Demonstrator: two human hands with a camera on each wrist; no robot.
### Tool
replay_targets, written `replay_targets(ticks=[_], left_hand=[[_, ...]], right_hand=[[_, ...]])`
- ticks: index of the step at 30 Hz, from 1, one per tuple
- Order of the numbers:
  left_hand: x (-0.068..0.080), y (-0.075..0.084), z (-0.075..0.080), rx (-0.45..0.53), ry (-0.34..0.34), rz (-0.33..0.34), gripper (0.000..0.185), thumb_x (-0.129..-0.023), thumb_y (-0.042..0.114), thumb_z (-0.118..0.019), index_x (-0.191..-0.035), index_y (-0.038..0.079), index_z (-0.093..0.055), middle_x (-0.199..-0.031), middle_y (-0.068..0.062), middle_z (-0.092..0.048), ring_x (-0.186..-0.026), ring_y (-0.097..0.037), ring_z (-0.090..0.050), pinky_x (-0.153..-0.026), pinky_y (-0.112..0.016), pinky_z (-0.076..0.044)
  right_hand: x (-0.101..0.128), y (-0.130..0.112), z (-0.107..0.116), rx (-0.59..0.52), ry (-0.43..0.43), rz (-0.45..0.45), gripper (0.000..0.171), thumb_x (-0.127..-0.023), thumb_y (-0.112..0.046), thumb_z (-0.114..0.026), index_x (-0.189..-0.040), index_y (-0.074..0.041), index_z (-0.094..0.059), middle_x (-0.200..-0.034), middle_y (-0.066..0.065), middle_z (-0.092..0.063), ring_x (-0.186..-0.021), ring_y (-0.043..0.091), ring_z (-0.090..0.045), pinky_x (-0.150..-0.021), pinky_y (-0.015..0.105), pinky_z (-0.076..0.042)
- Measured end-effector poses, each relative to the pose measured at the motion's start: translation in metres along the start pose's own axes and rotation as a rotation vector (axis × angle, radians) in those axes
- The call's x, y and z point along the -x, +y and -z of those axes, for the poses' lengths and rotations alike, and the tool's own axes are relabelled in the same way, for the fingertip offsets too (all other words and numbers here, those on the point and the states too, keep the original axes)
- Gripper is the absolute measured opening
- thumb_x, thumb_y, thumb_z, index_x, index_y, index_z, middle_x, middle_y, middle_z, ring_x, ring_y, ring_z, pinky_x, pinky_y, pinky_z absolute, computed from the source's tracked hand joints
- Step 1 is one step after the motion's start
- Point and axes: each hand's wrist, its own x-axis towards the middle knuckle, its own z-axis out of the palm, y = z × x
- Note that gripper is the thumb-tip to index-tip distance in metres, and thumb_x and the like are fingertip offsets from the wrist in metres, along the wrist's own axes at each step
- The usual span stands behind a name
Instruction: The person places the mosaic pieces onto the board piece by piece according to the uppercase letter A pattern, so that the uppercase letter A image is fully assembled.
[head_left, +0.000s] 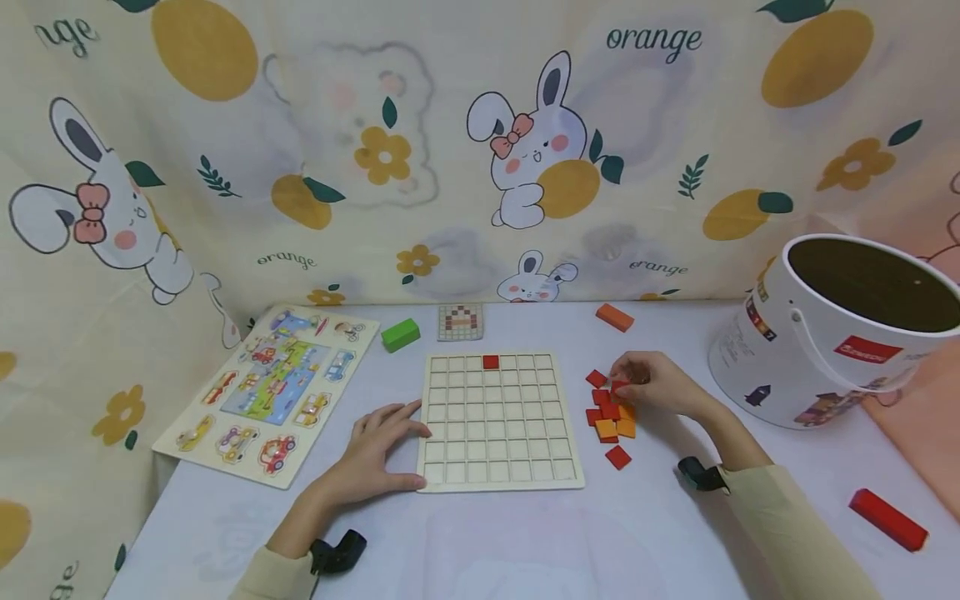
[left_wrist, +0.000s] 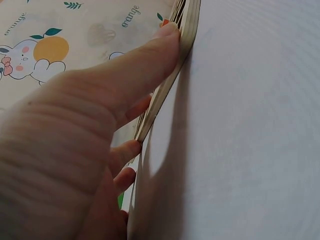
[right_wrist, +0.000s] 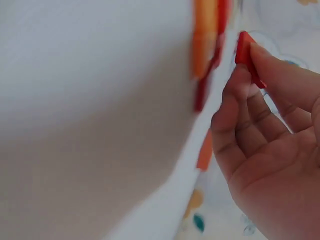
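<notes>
— Where are your fingers?

— The fingers [head_left: 390,417] of my left hand [head_left: 375,454] lie straight and a little spread on the white table [head_left: 510,542], their tips against the left edge of the wooden grid board [head_left: 498,421]. My thumb presses the board's near left corner; in the left wrist view its tip lies flat on the thin, pale, layered edge [left_wrist: 187,30].

— And what is further left?

— A flat picture puzzle [head_left: 266,392] with little cars, well apart from that hand. Behind the board lie a green block [head_left: 400,334] and a small pattern card [head_left: 460,322].

— The board itself?

— Square, light wood, cut into rows of shallow square cells. One red tile [head_left: 491,362] sits in the top row.

— Now your right hand?

— My right hand [head_left: 656,387] is just beside the board's right edge, over a loose heap of tiles [head_left: 611,421], flat red and orange squares. Thumb and forefinger pinch one red piece [right_wrist: 245,55] by its edges, the other fingers curled loosely under.

— Further right?

— An orange brick [head_left: 614,317] at the back, a white round bucket [head_left: 817,342] tipped on its side, and a long red brick [head_left: 888,520] near my sleeve.
</notes>
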Motion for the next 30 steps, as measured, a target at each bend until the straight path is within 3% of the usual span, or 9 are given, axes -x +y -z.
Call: replay_targets(ticks=[7, 13, 17, 22, 30], left_hand=[[0.001, 0.002, 0.002, 0.006, -0.001, 0.003, 0.06, -0.071, 0.05, -0.085, -0.123, 0.03, -0.062, -0.161, -0.008, -0.031, -0.146, -0.037, -0.02, -0.111, -0.062, -0.006], [0.0, 0.002, 0.002, -0.001, -0.005, 0.004, 0.061, -0.071, 0.051, -0.085, -0.123, 0.029, -0.062, -0.161, -0.008, -0.031, -0.146, -0.037, -0.02, -0.111, -0.062, -0.005], [0.001, 0.001, 0.002, 0.005, -0.004, 0.005, 0.061, -0.071, 0.05, -0.085, -0.123, 0.03, -0.062, -0.161, -0.007, -0.031, -0.146, -0.036, -0.02, -0.112, -0.062, -0.005], [0.0, 0.0, 0.003, 0.003, -0.008, 0.007, 0.061, -0.072, 0.052, -0.084, -0.124, 0.031, -0.061, -0.162, -0.005, -0.03, -0.147, -0.036, -0.019, -0.111, -0.063, -0.005], [-0.001, -0.003, 0.0, -0.001, -0.014, 0.004, 0.06, -0.072, 0.055, -0.083, -0.123, 0.033, -0.061, -0.162, -0.003, -0.029, -0.147, -0.034, -0.018, -0.112, -0.062, -0.005]], right_hand=[[-0.041, -0.04, -0.023, -0.05, -0.064, 0.064, 0.02, -0.093, -0.005, -0.068, -0.111, 0.001, -0.068, -0.097, 0.01, -0.065, -0.079, 0.023, -0.06, -0.065, 0.028, -0.053], [-0.089, -0.079, -0.065, -0.091, -0.122, 0.195, 0.019, -0.09, 0.005, -0.066, -0.108, 0.005, -0.07, -0.095, 0.011, -0.069, -0.077, 0.02, -0.059, -0.069, 0.027, -0.051], [-0.113, -0.099, -0.094, -0.101, -0.168, 0.229, 0.018, -0.089, 0.006, -0.065, -0.107, 0.006, -0.07, -0.093, 0.011, -0.068, -0.078, 0.018, -0.058, -0.068, 0.027, -0.05], [-0.129, -0.112, -0.116, -0.093, -0.188, 0.207, 0.016, -0.089, 0.007, -0.066, -0.104, 0.005, -0.069, -0.088, 0.01, -0.065, -0.078, 0.017, -0.055, -0.07, 0.027, -0.048], [-0.134, -0.107, -0.123, -0.086, -0.183, 0.164, 0.013, -0.087, 0.01, -0.067, -0.097, 0.002, -0.067, -0.081, 0.007, -0.062, -0.076, 0.016, -0.055, -0.07, 0.026, -0.046]])
